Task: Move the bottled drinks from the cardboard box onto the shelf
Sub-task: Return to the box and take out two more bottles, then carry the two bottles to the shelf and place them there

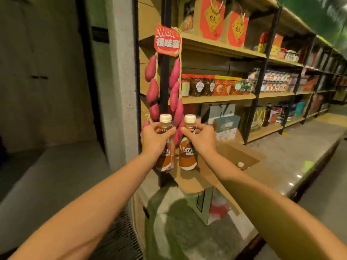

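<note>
My left hand grips the neck of a brown coffee bottle with a white cap. My right hand holds a second brown Nescafe bottle the same way. Both bottles hang upright, side by side, above the left flap of the open cardboard box. Inside the box the white cap of another bottle shows. The wooden shelf with black posts stands behind, right of the hands.
Strings of fake purple sweet potatoes under a red sign hang on the shelf's end post, just behind the bottles. Jars fill the middle shelf. Gift bags stand on the bottom shelf. A grey wall is to the left.
</note>
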The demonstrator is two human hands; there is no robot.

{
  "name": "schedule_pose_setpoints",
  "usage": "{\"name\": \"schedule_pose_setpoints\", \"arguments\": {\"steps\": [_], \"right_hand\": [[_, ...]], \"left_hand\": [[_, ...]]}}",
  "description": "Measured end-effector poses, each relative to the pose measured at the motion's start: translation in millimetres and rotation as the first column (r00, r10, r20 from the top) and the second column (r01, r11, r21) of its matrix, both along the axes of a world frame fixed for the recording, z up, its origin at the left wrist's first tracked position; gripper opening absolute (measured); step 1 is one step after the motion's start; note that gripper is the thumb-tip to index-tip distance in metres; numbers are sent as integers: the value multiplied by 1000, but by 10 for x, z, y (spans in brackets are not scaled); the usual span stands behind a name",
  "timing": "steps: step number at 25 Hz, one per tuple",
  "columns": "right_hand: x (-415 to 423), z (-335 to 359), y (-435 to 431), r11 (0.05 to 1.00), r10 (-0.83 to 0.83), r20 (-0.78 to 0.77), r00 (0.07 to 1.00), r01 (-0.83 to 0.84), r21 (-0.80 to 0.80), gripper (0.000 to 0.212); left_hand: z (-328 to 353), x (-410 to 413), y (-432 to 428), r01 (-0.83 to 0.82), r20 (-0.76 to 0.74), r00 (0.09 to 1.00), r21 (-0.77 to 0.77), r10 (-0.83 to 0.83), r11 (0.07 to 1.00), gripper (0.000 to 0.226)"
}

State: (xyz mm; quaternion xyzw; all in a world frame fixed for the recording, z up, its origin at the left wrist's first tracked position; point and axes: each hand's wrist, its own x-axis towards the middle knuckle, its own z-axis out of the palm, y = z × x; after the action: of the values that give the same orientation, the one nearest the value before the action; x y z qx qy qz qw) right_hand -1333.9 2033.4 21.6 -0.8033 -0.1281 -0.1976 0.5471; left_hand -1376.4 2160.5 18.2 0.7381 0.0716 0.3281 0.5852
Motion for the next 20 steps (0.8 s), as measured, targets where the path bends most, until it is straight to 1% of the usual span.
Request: {"name": "schedule_pose_setpoints", "arguments": {"steps": [2, 5, 9, 12, 15, 18, 20], "right_hand": [[-301, 34, 429, 992, 123, -6, 992, -123, 13, 32], [-853, 103, 1121, 961, 274, 11, 962, -275, 24, 33], [-1948, 112, 2173, 872, 488, -20, 873, -487, 52, 32], [-3071, 44, 2904, 766, 642, -4, 767, -641, 52, 27], [-4281, -20, 3543, 622, 783, -23, 622, -779, 77, 24], [-5492, -45, 4155, 478, 878, -9, 479, -875, 81, 24], [-6195, -44, 4494, 385, 922, -3, 387, -918, 97, 25]], "left_hand": [[50, -461, 381, -120, 7, 993, 21, 120, 993, 32], [71, -1200, 1004, -309, 4, 951, 66, 309, 949, 37], [40, -2530, 1824, -540, -4, 840, 76, 542, 838, 36], [14, -3790, 2329, -657, -28, 748, 110, 663, 746, 36], [-15, -5111, 2769, -753, -63, 648, 98, 759, 650, 36], [-30, -6434, 3108, -854, -64, 504, 113, 861, 508, 32], [-40, -7170, 3335, -902, -95, 407, 117, 908, 416, 36]]}}
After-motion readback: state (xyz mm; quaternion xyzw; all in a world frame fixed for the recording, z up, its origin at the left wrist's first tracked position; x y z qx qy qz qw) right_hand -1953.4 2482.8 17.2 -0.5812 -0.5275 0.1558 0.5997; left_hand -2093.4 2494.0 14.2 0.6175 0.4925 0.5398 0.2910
